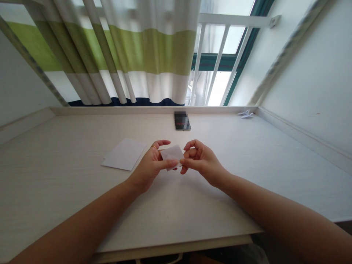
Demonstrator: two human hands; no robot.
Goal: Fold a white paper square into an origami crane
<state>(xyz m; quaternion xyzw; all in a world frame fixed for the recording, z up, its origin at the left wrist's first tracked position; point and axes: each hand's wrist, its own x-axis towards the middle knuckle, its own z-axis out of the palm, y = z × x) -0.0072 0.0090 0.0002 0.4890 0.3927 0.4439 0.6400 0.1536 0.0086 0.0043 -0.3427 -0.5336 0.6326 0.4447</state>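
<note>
A small folded piece of white paper (172, 152) is held up over the desk, between my two hands. My left hand (154, 159) grips it from the left, thumb across its front and a ring on one finger. With thumb and fingertips, my right hand (202, 159) pinches the paper's lower right corner. On the desk to the left of my left hand lie several flat sheets of white paper (123, 154), slightly fanned.
A dark phone (182, 121) lies at the back middle of the pale desk (170, 216). Folded white paper pieces (246, 114) sit in the far right corner. Behind the raised back edge hang a green-and-white curtain (154, 51) and a white railing (214, 58).
</note>
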